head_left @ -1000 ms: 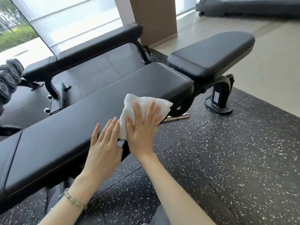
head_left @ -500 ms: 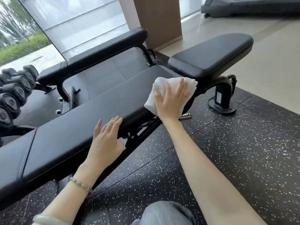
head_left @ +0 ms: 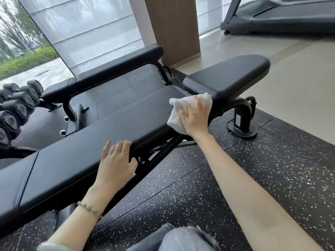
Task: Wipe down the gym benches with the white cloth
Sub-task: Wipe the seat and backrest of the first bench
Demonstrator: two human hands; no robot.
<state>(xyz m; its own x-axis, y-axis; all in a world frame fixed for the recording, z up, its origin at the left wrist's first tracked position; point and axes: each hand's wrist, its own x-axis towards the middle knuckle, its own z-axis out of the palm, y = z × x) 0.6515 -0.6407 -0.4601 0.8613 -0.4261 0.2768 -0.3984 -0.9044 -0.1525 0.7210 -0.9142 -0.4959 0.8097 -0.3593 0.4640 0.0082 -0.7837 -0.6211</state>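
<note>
white cloth at the pad's end: where the wipe could slip

head view: the white cloth [head_left: 178, 108] lies bunched on the far end of the near bench's long pad [head_left: 101, 142]. it sits right at the gap before the raised seat pad [head_left: 228, 78] and hangs a little over the near edge. the right hand [head_left: 195, 118] presses it flat, fingers spread and not curled round it. the left hand [head_left: 116, 162] holds nothing and rests loosely on the pad's near edge, well apart from the cloth.

risks, as i judge them: with only a flat palm on it, the cloth could slide off the edge or snag in the gap between the pads. the seat pad and the second bench [head_left: 108, 69] behind look unwiped and could be skipped. leaning on the left hand could shift weight onto the frame below.
</note>
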